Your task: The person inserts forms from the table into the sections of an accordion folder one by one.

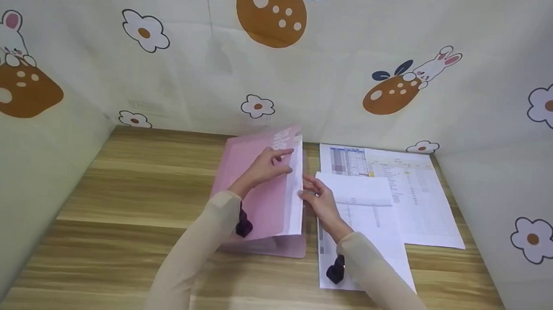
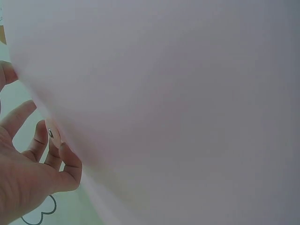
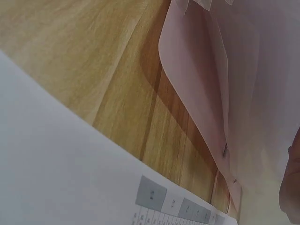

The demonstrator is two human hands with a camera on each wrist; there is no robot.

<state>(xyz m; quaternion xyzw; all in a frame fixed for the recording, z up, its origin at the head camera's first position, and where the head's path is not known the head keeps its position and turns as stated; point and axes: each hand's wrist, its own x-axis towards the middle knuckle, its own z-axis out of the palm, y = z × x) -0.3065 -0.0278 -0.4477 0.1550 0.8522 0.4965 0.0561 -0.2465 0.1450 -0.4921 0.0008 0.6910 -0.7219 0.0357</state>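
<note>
A pink folder (image 1: 257,183) lies at the middle of the table, its cover raised on the right side above the lower cover. White paper (image 1: 295,200) shows along the raised edge. Over the cover is my left hand (image 1: 267,166), index finger and thumb spread apart, fingertips at the white strip. My right hand (image 1: 324,204) pinches the folder's right edge between thumb and fingers. The left wrist view is mostly a pale pink sheet (image 2: 164,103); fingers meet its edge around a round snap tab (image 2: 54,133), and whose fingers is unclear. Inside the folder is mostly hidden.
Printed sheets (image 1: 424,204) overlap to the right of the folder, and one folded-looking page (image 1: 357,190) lies on top. A wooden table (image 1: 133,184) runs beneath. Patterned curtains (image 1: 339,96) enclose the back and both sides.
</note>
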